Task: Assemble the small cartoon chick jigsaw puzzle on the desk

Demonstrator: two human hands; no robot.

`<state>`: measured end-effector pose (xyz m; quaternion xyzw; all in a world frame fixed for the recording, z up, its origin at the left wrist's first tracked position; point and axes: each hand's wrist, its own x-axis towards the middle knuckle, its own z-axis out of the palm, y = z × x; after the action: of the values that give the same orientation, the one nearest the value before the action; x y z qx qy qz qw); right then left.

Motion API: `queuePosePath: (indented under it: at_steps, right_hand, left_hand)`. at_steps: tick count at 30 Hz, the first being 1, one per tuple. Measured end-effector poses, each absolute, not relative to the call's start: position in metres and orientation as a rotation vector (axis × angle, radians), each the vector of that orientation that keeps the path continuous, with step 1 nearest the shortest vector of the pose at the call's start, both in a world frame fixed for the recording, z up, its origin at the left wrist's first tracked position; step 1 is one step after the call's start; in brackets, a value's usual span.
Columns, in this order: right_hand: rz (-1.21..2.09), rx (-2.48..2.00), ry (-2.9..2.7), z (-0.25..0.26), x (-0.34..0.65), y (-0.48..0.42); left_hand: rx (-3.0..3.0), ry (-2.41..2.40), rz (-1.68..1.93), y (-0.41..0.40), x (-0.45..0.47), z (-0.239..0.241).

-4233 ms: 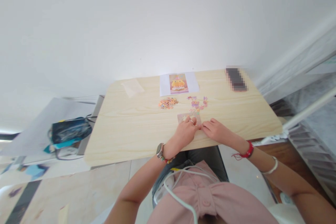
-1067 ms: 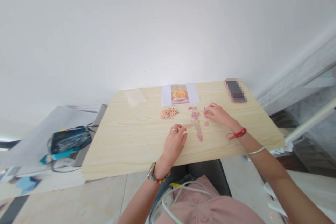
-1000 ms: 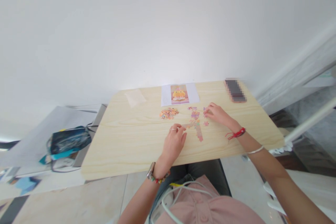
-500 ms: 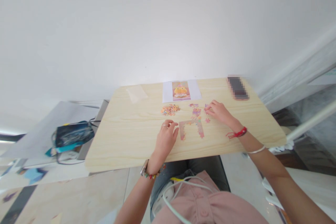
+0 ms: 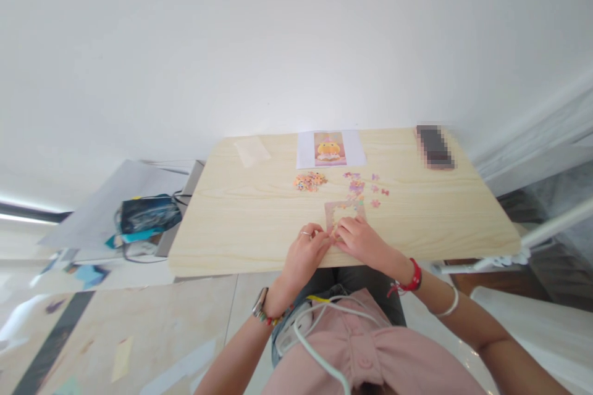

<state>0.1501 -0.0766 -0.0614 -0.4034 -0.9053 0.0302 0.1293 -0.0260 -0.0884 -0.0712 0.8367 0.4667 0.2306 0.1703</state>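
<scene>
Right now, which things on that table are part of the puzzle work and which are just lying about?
In use:
left hand and right hand, both at the joined puzzle frame
orange loose pieces
pink loose pieces
reference picture

Lying about:
clear bag
phone
dark bag, off the table

On the table (image 5: pixel 241 222), your 2 hands meet at the puzzle frame's (image 5: pixel 343 213) near edge; loose pieces (image 5: pixel 309 181) lie behind it, the reference picture (image 5: pixel 330 149) farther back.
</scene>
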Motion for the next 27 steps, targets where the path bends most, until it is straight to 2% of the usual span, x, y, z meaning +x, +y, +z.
queuePosePath:
  at_steps: [5, 12, 20, 27]
  right_hand:
    - [0.154, -1.193, -2.641, -0.057, 0.15, -0.076]
    - [0.523, -1.198, -2.365, -0.058, 0.166, -0.077]
    - [0.43, -1.285, -2.295, -0.055, 0.19, -0.068]
    - [0.255, -1.626, -2.039, -0.069, 0.254, -0.02]
  left_hand:
    - [2.37, 1.341, 0.663, -0.087, -0.026, -0.071]
    - [2.344, 1.315, 0.73, -0.084, -0.022, -0.065]
    - [2.448, 1.263, 0.715, -0.068, 0.003, -0.061]
    - [2.439, 1.349, 0.677, -0.053, 0.012, -0.057]
